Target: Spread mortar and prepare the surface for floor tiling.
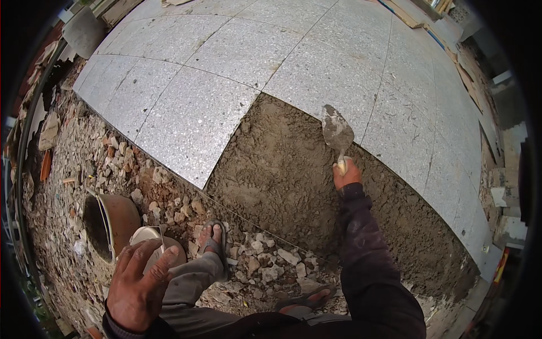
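Observation:
My right hand [348, 173] is closed round the pale handle of a trowel [338, 129]. The trowel's blade is smeared with mortar and points away from me, lying over the edge of a speckled grey tile. Beneath and around that hand spreads a bed of wet mortar [276, 164], rough on top and bordered by laid tiles [186, 113]. My left hand [138, 282] is raised at the lower left with its fingers apart, holding nothing. It partly covers a pale round container [172, 254] behind it.
A mortar-stained bucket [121, 220] lies tipped on the rubble [164, 181] at the left. A thin string [248, 220] runs along the near edge of the mortar. My sandalled feet [213, 240] stand on broken stone. A grey bucket [83, 33] stands at the far left.

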Tool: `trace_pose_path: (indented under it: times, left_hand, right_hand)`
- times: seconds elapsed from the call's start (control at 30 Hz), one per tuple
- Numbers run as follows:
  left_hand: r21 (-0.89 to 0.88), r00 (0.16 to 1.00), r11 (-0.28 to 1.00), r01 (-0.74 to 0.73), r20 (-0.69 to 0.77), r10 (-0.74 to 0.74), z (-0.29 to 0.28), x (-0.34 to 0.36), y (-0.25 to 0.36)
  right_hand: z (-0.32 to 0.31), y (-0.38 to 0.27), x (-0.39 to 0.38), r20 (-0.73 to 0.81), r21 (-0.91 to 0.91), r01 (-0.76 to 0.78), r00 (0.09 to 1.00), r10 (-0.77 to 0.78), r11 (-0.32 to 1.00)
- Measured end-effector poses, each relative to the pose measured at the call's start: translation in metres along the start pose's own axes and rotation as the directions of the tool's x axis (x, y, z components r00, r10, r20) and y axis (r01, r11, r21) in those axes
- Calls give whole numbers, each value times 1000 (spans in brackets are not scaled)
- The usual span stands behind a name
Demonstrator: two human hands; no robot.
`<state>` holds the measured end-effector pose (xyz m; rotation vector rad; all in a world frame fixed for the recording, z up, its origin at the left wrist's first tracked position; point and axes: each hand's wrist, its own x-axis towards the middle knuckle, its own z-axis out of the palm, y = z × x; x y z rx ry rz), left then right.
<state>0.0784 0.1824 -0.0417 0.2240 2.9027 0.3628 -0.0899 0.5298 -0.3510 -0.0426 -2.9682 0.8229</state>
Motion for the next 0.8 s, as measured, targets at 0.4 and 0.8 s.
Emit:
trace_pose_path:
  times: [0.4,0.8]
  left_hand:
    - [48,985,991,-124,128,117,-7,25,16]
    - [71,963,979,-189,210,171,18,30,18]
  right_hand:
    - [80,-95,69,555,-200,-47,818,152,979]
    - [34,68,51,565,-332,-131,765,309,934]
